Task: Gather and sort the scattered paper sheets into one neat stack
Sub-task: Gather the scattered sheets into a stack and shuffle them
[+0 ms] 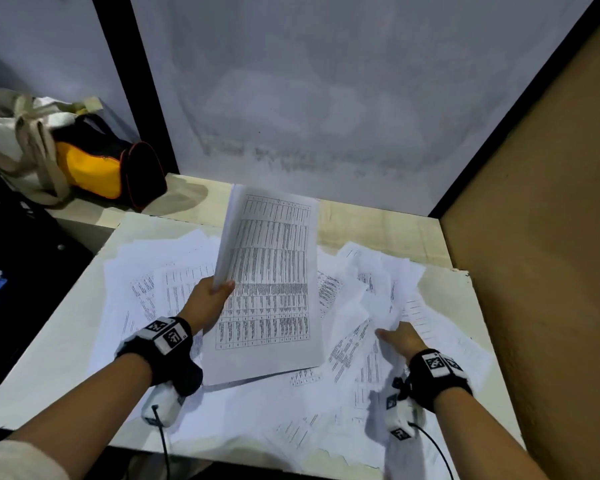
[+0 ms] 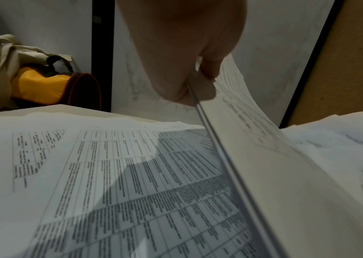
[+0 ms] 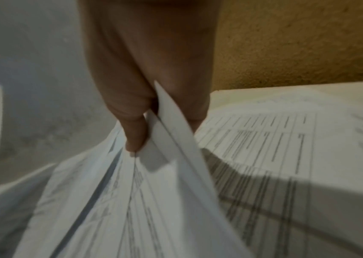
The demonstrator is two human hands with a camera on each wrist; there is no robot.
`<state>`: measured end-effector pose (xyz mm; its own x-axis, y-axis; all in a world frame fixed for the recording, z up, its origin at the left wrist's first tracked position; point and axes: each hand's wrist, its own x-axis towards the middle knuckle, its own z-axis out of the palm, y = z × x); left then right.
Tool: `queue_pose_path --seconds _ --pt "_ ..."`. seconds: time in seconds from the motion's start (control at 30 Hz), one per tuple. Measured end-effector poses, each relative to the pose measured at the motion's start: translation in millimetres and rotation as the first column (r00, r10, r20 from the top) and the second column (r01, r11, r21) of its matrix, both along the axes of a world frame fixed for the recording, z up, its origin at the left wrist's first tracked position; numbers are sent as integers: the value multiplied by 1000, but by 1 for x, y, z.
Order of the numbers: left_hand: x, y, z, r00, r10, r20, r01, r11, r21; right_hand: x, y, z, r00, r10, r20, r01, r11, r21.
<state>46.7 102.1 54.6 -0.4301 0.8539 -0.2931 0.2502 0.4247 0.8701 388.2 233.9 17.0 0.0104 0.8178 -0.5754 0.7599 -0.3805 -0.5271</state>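
The left hand (image 1: 208, 299) grips the gathered stack (image 1: 271, 282), long axis running away from the person. The right hand (image 1: 400, 337) pinches loose sheets (image 3: 165, 174) on the desk (image 1: 378, 223), right of the stack.

White paper sheets (image 1: 174, 289) printed with black gridded tables cover a pale cream table (image 1: 378, 223). A yellow and black bag (image 1: 101, 168) with orange-red piping sits beside a beige canvas tote (image 1: 14, 140). Black wrist straps (image 1: 174, 344) carry black-and-white square markers. Grey-white wall (image 1: 326, 81), black frame strips (image 1: 132, 81), tan board (image 1: 541, 237).
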Motion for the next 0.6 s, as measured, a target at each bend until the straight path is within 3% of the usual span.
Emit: queue_pose_path --seconds 0.17,0.23,0.4,0.6 --pt "2 0 1 999 40 4 -40 999 -8 5 12 43 999 25 22 -30 958 286" --pt "2 1 -1 999 36 6 -36 999 -3 7 12 55 996 73 52 -86 951 297" --pt "2 1 -2 999 48 14 -48 999 5 23 26 76 1000 -3 26 -7 931 366" --pt "3 -2 -4 999 31 -12 -31 999 -12 43 35 87 999 13 50 -29 936 351"
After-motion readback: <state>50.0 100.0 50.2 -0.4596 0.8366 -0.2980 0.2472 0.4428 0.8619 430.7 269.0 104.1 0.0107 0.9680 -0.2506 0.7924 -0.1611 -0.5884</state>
